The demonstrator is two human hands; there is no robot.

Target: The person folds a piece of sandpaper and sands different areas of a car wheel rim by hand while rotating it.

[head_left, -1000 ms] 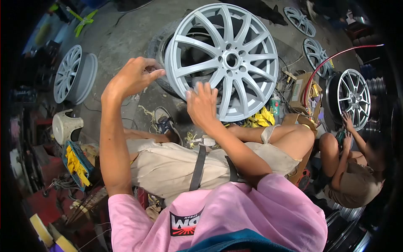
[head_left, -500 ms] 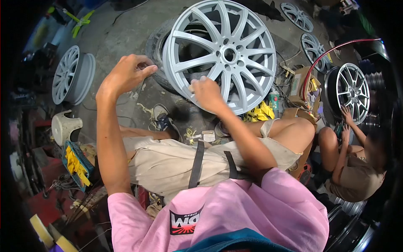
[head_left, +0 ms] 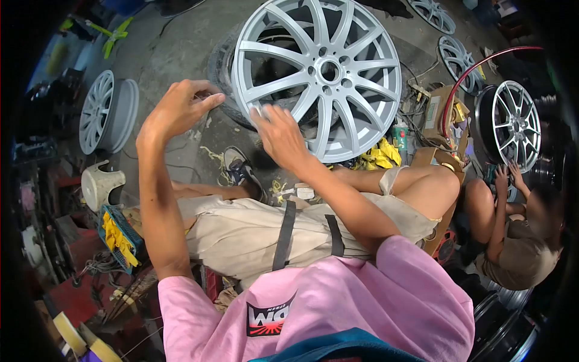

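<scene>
A large silver-grey multi-spoke car wheel rim [head_left: 329, 72] lies face up in front of me, propped on a dark tyre [head_left: 222, 69]. My right hand [head_left: 278, 136] is at the rim's near left edge, fingers bent together and fingertips blurred. Something small and pale shows at those fingertips, too smeared to name. To the left of the rim my left hand [head_left: 184, 107] hangs in the air, fingers curved with a gap above the thumb. Nothing shows in it, and it seems apart from the wheel.
At right a crouching person [head_left: 518, 241] handles another wheel [head_left: 517, 127]. A grey wheel [head_left: 108, 111] stands at left, near a white stool [head_left: 104, 186] and a basket [head_left: 120, 238] of yellow material. A cardboard box [head_left: 439, 111], red hose [head_left: 449, 99] and yellow gloves or cloth [head_left: 383, 154] lie rightward.
My right hand has moved left and slightly up along the rim's near edge. My left hand has barely moved. The view has shifted slightly.
</scene>
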